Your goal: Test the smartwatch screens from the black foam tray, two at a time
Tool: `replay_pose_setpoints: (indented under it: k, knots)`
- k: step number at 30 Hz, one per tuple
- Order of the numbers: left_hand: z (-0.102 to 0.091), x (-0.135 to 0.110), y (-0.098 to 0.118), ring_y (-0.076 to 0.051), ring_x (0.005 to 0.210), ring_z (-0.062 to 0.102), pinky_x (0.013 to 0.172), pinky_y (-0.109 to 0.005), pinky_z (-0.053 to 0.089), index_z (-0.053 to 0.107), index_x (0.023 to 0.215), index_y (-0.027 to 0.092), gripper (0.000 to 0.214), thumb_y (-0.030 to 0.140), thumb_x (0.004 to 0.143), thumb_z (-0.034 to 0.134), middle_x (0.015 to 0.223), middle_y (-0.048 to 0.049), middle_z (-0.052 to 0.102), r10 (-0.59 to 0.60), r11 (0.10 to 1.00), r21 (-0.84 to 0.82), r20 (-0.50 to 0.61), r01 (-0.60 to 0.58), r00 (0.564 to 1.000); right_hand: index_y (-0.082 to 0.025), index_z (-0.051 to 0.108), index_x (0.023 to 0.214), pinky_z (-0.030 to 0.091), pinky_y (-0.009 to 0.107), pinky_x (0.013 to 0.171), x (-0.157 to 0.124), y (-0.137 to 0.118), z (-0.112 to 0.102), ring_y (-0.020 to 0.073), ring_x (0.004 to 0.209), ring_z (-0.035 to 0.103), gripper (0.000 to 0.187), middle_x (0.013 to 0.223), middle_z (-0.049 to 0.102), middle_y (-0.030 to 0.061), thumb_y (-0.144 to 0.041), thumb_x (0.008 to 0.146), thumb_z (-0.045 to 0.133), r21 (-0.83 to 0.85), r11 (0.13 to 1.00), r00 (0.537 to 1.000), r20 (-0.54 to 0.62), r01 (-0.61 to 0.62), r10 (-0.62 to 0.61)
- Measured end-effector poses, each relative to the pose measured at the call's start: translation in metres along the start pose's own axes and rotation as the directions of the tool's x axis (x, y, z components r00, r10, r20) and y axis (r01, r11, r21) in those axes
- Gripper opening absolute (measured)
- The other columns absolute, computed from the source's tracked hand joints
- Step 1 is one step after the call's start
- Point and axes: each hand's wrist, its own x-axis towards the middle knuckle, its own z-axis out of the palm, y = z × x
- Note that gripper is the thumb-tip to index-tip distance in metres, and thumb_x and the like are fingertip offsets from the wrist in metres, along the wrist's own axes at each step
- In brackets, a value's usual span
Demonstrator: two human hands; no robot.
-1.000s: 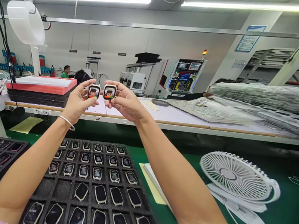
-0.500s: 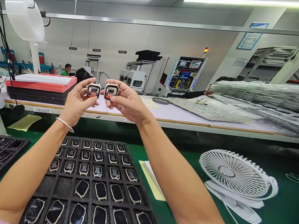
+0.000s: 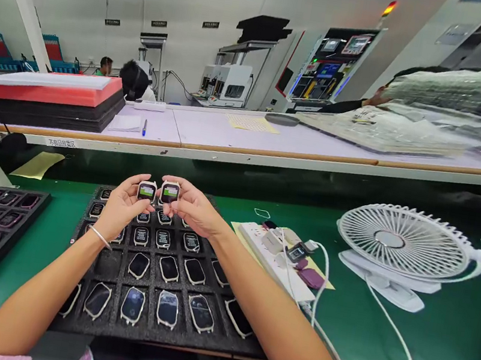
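My left hand [image 3: 121, 205] is closed on a strapless smartwatch [image 3: 146, 192] with a pale case, gripping it between thumb and fingers. A matching smartwatch [image 3: 169, 193] is pinched in my right hand [image 3: 198, 210]. Both watches are held upright side by side, screens toward me, lit with green and white areas. Below them lies a black foam tray [image 3: 108, 264] with rows of similar watches. Those in the back rows show white text; the front rows have dark screens. My hands and forearms hide part of the tray.
A second foam tray [image 3: 36, 217] with purple-rimmed watches lies at left. At right are a power strip [image 3: 258, 240] with cables and a white fan [image 3: 404, 242]. Behind runs a raised shelf [image 3: 211, 133], where another person's hand [image 3: 376, 98] touches plastic-wrapped stacks [image 3: 469, 88].
Both hands have come down with the watches, from shelf height to over the tray's back rows. The screens changed from a picture to green and white areas. The view has tilted downward.
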Motion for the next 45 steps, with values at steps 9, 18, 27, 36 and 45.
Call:
replay_pose_setpoints:
  k: [9, 18, 27, 36, 45]
  knots:
    - [-0.005, -0.001, -0.025, -0.009, 0.058, 0.065, 0.056, -0.023, 0.054, 0.061, 0.114, 0.016, 0.049, 0.027, 0.069, 0.079, 0.089, -0.0015, 0.069, -0.035, 0.999, 0.021, -0.041, 0.036, 0.999, -0.020, 0.059, 0.117, 0.052, 0.024, 0.057, -0.003, 0.018, -0.010, 0.0114, 0.064, 0.067, 0.039, 0.099, 0.072, 0.0036, -0.021, 0.080, 0.071, 0.050, 0.996, 0.997, -0.003, -0.072, 0.072]
    - [-0.007, -0.004, -0.027, -0.012, 0.061, 0.069, 0.060, -0.025, 0.057, 0.060, 0.115, 0.017, 0.049, 0.027, 0.070, 0.077, 0.098, -0.0050, 0.071, -0.039, 0.999, 0.039, 0.008, 0.039, 0.999, -0.020, 0.060, 0.117, 0.053, 0.024, 0.059, -0.007, 0.020, -0.014, 0.0117, 0.066, 0.068, 0.044, 0.100, 0.072, 0.0036, -0.016, 0.076, 0.072, 0.067, 0.995, 0.997, 0.016, -0.076, 0.075]
    - [-0.008, -0.004, -0.026, -0.014, 0.058, 0.070, 0.056, -0.026, 0.059, 0.061, 0.113, 0.016, 0.046, 0.038, 0.074, 0.076, 0.096, -0.0050, 0.071, -0.063, 0.997, 0.040, 0.012, 0.062, 0.998, -0.021, 0.060, 0.116, 0.053, 0.023, 0.059, -0.006, 0.026, -0.016, 0.0086, 0.061, 0.064, 0.038, 0.096, 0.071, 0.0026, -0.029, 0.082, 0.076, 0.047, 0.996, 0.997, 0.024, -0.072, 0.070]
    - [-0.011, -0.005, -0.030, -0.015, 0.066, 0.072, 0.064, -0.029, 0.061, 0.060, 0.118, 0.017, 0.050, 0.029, 0.073, 0.077, 0.102, -0.0056, 0.070, -0.065, 0.998, 0.000, 0.051, 0.065, 0.997, -0.021, 0.060, 0.117, 0.053, 0.023, 0.060, -0.008, 0.026, -0.017, 0.0100, 0.065, 0.065, 0.046, 0.100, 0.071, 0.0026, -0.021, 0.075, 0.078, 0.029, 0.997, 0.997, -0.005, -0.078, 0.078]
    - [-0.022, -0.005, -0.025, -0.017, 0.067, 0.072, 0.066, -0.031, 0.059, 0.060, 0.120, 0.017, 0.052, 0.028, 0.072, 0.076, 0.097, -0.0057, 0.071, -0.203, 0.978, -0.022, 0.083, 0.206, 0.976, -0.018, 0.059, 0.122, 0.058, 0.029, 0.065, -0.008, 0.032, -0.021, 0.0178, 0.072, 0.074, 0.042, 0.096, 0.073, 0.0068, -0.036, 0.086, 0.071, 0.111, 0.967, 0.973, -0.016, -0.229, 0.232]
